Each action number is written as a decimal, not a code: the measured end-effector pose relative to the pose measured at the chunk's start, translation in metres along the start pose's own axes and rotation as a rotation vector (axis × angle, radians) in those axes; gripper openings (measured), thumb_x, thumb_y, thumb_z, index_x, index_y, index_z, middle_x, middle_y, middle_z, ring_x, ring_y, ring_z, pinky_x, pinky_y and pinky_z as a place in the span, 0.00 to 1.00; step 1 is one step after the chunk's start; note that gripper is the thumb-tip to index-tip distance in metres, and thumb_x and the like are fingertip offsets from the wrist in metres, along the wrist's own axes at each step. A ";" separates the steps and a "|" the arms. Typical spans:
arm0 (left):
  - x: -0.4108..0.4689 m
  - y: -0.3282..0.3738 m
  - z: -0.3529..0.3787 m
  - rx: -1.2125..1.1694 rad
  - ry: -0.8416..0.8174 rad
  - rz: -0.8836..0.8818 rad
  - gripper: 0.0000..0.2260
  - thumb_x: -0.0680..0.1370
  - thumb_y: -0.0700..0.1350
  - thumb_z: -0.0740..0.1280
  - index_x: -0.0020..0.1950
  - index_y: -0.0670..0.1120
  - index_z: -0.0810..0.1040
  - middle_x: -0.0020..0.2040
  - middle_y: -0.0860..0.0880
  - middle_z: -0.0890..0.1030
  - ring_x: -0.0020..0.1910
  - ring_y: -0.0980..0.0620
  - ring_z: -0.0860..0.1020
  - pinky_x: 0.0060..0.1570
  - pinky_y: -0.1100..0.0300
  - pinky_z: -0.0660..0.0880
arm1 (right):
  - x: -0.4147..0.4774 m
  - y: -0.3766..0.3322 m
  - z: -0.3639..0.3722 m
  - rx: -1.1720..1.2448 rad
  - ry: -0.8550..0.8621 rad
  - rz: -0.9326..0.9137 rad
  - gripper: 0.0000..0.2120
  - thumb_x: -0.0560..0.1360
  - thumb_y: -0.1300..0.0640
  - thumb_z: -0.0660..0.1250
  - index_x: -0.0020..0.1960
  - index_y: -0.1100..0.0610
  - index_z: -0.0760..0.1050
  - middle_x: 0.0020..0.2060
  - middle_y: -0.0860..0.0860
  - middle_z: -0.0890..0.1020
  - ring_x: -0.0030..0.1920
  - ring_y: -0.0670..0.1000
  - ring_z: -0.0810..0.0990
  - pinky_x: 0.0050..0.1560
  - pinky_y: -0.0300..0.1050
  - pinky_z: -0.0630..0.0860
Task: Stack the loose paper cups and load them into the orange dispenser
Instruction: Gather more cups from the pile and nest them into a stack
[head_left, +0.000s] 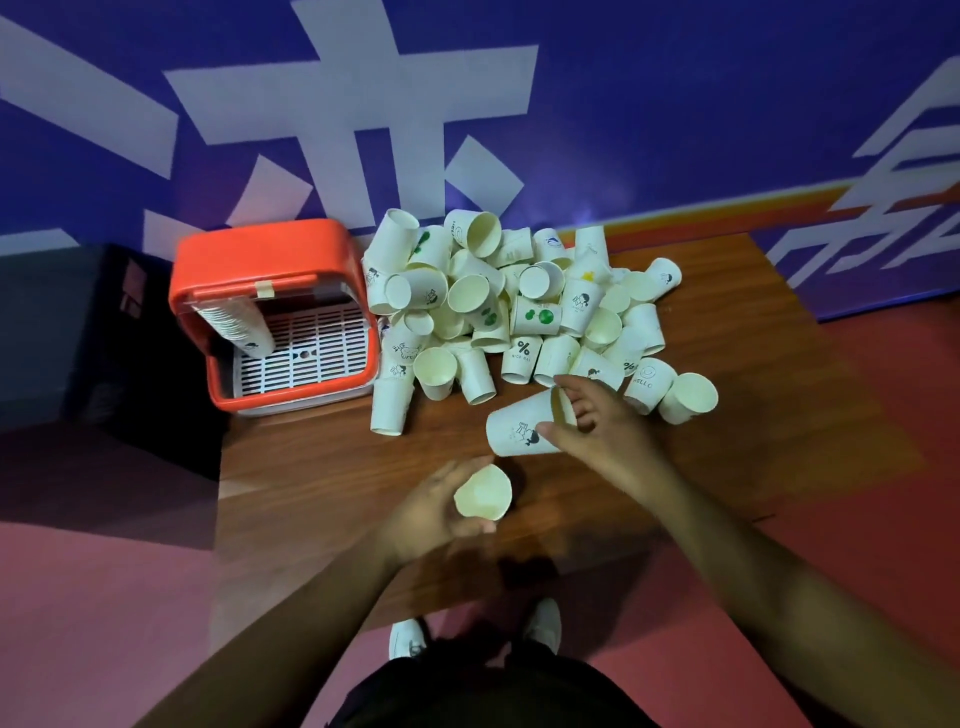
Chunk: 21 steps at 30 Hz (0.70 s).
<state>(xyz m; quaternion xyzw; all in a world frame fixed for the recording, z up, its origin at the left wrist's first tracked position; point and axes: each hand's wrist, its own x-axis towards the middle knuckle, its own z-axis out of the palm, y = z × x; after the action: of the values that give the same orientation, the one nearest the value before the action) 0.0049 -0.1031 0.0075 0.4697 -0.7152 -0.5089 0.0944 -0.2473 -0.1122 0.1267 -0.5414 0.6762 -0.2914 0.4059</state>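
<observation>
Two hands, one cup each: left hand (436, 514) curled round plain cup (483, 499), mouth up; right hand (592, 431) gripping printed cup (522, 428), held sideways. Cup pile (519, 312) on counter (322, 493): dozens, exact count unclear. One orange dispenser (270, 260) at left, one nested stack (234, 322) inside.

- Bare left grip (431, 514): an uncovered hand, its outline slightly blurred.
- Bare right grip (602, 431): an uncovered hand, with fingers and thumb plainly showing.
- Bare left forearm (311, 623): skin shows from the wrist to the lower picture edge.
- Bare right forearm (753, 571): skin likewise shows from the wrist to the picture edge.
- Black cloth garment (493, 691): plain, dark and matte; whether it is a shirt or trousers cannot be told.
- White left shoe (408, 639): rounded toe with a small dark mark on top.
- White right shoe (545, 623): rounded toe, its rear hidden under the black garment.
</observation>
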 end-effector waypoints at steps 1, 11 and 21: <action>-0.001 -0.002 0.000 -0.057 -0.010 -0.011 0.45 0.66 0.63 0.76 0.79 0.59 0.59 0.75 0.54 0.67 0.75 0.53 0.65 0.75 0.48 0.62 | -0.005 -0.003 -0.001 -0.028 -0.042 -0.020 0.28 0.67 0.46 0.77 0.66 0.43 0.72 0.57 0.44 0.76 0.54 0.44 0.77 0.53 0.41 0.77; -0.013 -0.019 -0.016 -0.505 -0.153 -0.086 0.44 0.67 0.56 0.80 0.76 0.61 0.60 0.77 0.56 0.65 0.76 0.60 0.63 0.77 0.52 0.61 | -0.023 0.005 0.041 -0.399 -0.269 -0.335 0.36 0.64 0.44 0.78 0.68 0.51 0.71 0.64 0.42 0.71 0.64 0.39 0.67 0.65 0.28 0.60; -0.023 -0.008 -0.001 -0.628 0.010 -0.138 0.24 0.79 0.42 0.69 0.75 0.48 0.69 0.69 0.49 0.77 0.69 0.52 0.74 0.63 0.61 0.73 | -0.022 0.047 0.093 -0.335 -0.385 -0.257 0.44 0.68 0.49 0.76 0.78 0.46 0.56 0.74 0.44 0.65 0.74 0.44 0.61 0.70 0.34 0.59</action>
<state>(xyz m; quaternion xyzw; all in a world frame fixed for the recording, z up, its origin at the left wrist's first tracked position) 0.0230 -0.0863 0.0092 0.4674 -0.4892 -0.7077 0.2034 -0.1882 -0.0753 0.0455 -0.7275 0.5513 -0.1165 0.3915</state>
